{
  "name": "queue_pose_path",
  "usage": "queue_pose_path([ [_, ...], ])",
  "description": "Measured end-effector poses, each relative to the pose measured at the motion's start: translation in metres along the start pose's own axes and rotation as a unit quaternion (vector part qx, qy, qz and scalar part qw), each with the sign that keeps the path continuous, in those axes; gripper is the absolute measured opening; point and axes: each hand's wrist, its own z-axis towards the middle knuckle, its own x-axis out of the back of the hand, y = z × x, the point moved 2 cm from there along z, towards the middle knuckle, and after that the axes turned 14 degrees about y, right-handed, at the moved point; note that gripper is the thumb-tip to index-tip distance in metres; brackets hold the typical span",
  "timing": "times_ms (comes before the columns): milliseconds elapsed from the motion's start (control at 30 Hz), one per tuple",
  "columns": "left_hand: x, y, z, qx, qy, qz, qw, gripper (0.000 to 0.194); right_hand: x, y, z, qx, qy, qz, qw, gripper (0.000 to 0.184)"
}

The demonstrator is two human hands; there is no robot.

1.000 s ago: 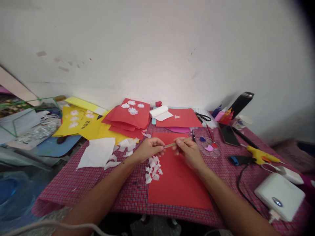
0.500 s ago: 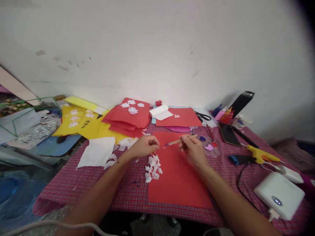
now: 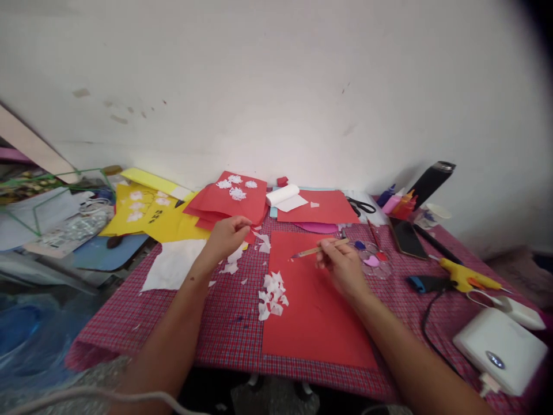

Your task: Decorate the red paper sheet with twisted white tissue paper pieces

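My right hand (image 3: 341, 265) is closed on a slim paintbrush (image 3: 309, 252), its dark tip pointing left over a sheet of red paper (image 3: 319, 323). Small white specks lie on the sheet under the tip. My left hand (image 3: 233, 235) hovers by the red sheets at the back, above loose white paper scraps (image 3: 233, 262). Its fingers are loosely curled, and I see nothing between them. A heap of torn white paper pieces (image 3: 273, 295) rests on the red sheet's left edge. Right of the brush sits a clear palette (image 3: 382, 270) with blue, pink and red paint.
Red folded sheets (image 3: 207, 202) bearing white paper flowers stand behind, beside yellow painted sheets (image 3: 129, 216). A paper roll (image 3: 283, 196) and scissors (image 3: 362, 206) lie at the back. Rightward are a phone (image 3: 408, 237), a yellow glue gun (image 3: 464, 276) and a white box (image 3: 496, 351).
My left hand has moved left and back, from beside the brush tip to over the white scraps. My right hand still holds the brush in nearly the same place; the view shifted slightly.
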Motion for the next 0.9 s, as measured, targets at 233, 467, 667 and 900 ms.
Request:
queue_pose_path([
  [233,0.002,-0.015,0.002,-0.035,-0.074,0.239,0.968,0.019,-0.001,0.000,-0.001,0.003,-0.004,-0.016,1.000,0.023],
  [467,0.002,-0.015,0.000,-0.023,-0.072,0.276,0.958,0.024,-0.004,-0.003,-0.004,0.011,-0.009,-0.044,0.999,0.024],
  [667,0.008,-0.017,0.003,0.001,-0.044,0.293,0.955,0.027,-0.004,-0.004,-0.004,0.024,-0.012,-0.051,0.998,0.025],
  [900,0.007,-0.021,0.003,-0.003,-0.061,0.310,0.949,0.029,-0.004,-0.005,-0.005,0.042,-0.017,-0.071,0.996,0.026],
])
